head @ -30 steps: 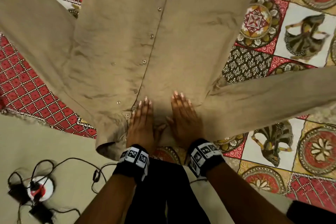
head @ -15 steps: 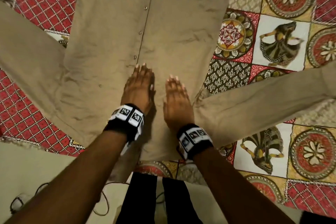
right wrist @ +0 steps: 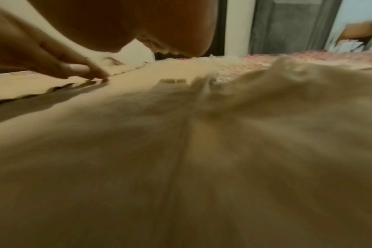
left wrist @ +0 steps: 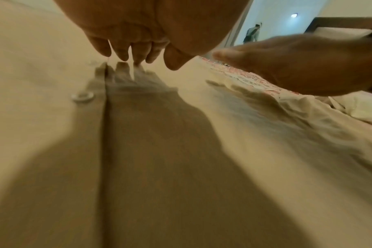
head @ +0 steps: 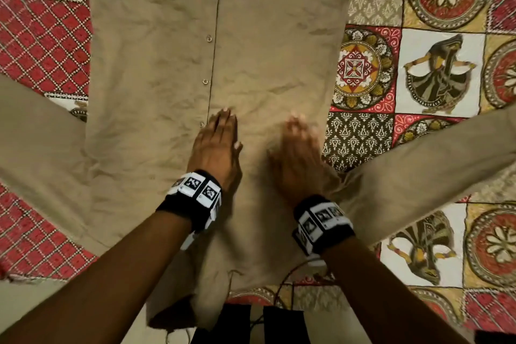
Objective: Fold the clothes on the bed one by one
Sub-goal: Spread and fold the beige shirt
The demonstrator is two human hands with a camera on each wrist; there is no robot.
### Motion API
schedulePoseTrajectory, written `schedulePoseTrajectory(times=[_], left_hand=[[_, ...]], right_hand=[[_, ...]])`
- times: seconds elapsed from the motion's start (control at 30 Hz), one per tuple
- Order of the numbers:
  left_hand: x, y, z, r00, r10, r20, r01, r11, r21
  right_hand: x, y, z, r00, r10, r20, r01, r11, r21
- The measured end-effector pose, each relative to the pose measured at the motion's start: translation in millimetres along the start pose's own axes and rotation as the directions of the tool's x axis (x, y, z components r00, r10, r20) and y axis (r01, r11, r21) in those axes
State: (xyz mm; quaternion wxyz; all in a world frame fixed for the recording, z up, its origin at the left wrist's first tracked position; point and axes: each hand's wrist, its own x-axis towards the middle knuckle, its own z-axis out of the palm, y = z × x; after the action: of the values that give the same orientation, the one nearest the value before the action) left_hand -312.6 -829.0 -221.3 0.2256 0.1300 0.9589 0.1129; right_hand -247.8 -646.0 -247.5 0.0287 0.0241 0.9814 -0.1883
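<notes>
Two flat hands, left hand [head: 216, 148] and right hand [head: 297, 162], grasp nothing, fingers straight, palms down on the tan shirt [head: 156, 70] spread across the patterned bedspread [head: 441, 70], beside its buttons [head: 208, 38].

No readable text or numbers — only coded square markers on the wristbands [head: 195, 190].

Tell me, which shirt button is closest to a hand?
The lowest visible button, right beside the left hand's fingertips. The other buttons lie farther up the shirt.
</notes>
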Motion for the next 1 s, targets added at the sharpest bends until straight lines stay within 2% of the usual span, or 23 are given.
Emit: schedulePoseTrajectory(times=[0.03,0.13,0.23,0.3,0.37,0.5,0.6,0.7,0.8,0.9,1.0], left_hand=[[14.6,-1.1,-8.5,1.000,0.027,-0.007,-0.027,0.999,0.020],[61.4,-10.3,-14.7,0.994,0.096,0.055,-0.102,0.989,0.103],[77.3,-23.6,-5.6,0.988,0.137,0.073,-0.149,0.970,0.191],[76.2,-32.4,0.9,0.985,0.169,0.034,-0.172,0.959,0.226],[75.0,-35.6,2.1,0.981,0.195,0.011,-0.192,0.956,0.224],[74.7,-36.5,2.4,0.980,0.200,-0.002,-0.196,0.959,0.206],[74.4,-35.8,3.3,0.982,0.189,-0.018,-0.181,0.961,0.208],[68.4,-23.3,-6.9,0.992,0.125,0.012,-0.126,0.981,0.147],[48.9,1.4,-12.1,0.997,0.077,-0.001,-0.077,0.997,0.020],[17.2,47.4,10.1,0.972,0.236,0.022,-0.235,0.972,-0.018],[-22.0,118.1,53.8,0.916,0.401,0.014,-0.395,0.907,-0.146]], right_hand=[[23.3,-11.9,2.5,0.999,-0.049,0.015,0.049,0.998,0.035],[86.1,-34.7,19.2,0.988,-0.091,0.124,0.085,0.995,0.058],[104.6,-25.8,29.8,0.977,-0.131,0.171,0.143,0.988,-0.058],[101.1,-10.3,26.4,0.993,-0.040,0.110,0.051,0.993,-0.104],[94.0,7.0,19.0,0.993,0.112,0.043,-0.106,0.987,-0.124],[83.6,41.8,2.9,0.940,0.340,0.016,-0.333,0.930,-0.158],[81.7,51.3,-9.2,0.929,0.366,0.051,-0.358,0.925,-0.124],[70.4,63.4,-41.2,0.913,0.406,0.043,-0.407,0.914,0.010],[27.7,89.5,-84.0,0.922,0.385,-0.051,-0.386,0.922,-0.016],[-36.5,118.8,-103.9,0.957,0.290,-0.024,-0.291,0.951,-0.108],[-97.7,149.7,-89.5,0.996,0.086,0.034,-0.082,0.989,-0.121]])
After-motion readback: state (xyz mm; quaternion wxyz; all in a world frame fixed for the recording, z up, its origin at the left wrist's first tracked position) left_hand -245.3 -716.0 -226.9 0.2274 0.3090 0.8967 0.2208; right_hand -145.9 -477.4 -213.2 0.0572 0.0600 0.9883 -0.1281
